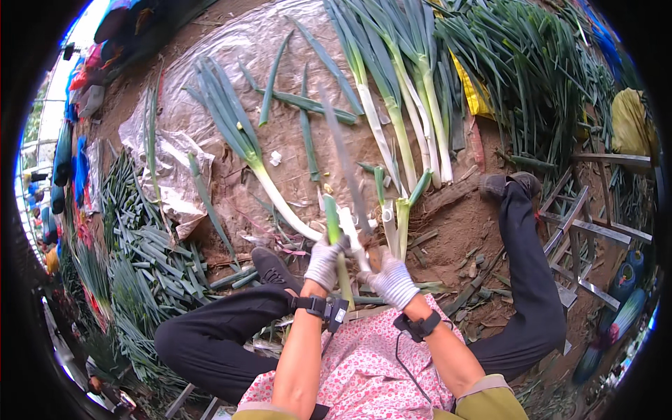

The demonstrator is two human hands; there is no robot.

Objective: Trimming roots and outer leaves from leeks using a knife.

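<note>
My left hand (pixel 324 264), in a pale knit glove, is closed around a leek stalk (pixel 343 280), its green part showing above and below the fingers. A long leek (pixel 276 192) with a white shank and green leaves curves down to this same hand; whether the fingers hold it too is unclear. My gloved right hand (pixel 392 280) grips a knife by its wooden handle (pixel 376 260). The long, blurred blade (pixel 343 157) points up and away, close to the left hand. Just beyond the hands stand trimmed leeks (pixel 401 227) with short cut tops.
Several whole leeks (pixel 395 98) lie ahead on a dirty plastic sheet (pixel 231 42), among loose leaves (pixel 304 105). A large leek pile (pixel 518 70) is at far right. Cut greens (pixel 157 259) heap at left. A metal stool frame (pixel 588 224) stands right of my leg (pixel 521 259).
</note>
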